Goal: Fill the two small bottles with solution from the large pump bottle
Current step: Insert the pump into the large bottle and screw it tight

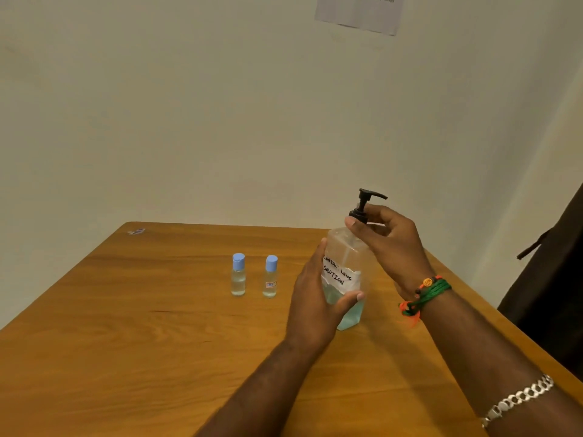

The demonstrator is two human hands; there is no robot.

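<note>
A large clear pump bottle (pixel 344 247) with a black pump head (pixel 366 203) and a handwritten white label stands on the wooden table, holding pale blue-green liquid in its lower part. My left hand (pixel 312 298) wraps around its body from the left. My right hand (pixel 388 241) grips the black collar at the bottle's neck, just under the pump head. Two small clear bottles with closed blue flip caps stand upright to the left: one (pixel 238 274) further left, the other (pixel 270 276) with a small red sticker. Both are apart from my hands.
The wooden table (pixel 142 326) meets a pale wall at its far edge. A small scrap (pixel 136 231) lies at the far left corner. A sheet of paper (pixel 359 11) hangs on the wall. A dark object (pixel 555 279) stands beyond the table's right edge.
</note>
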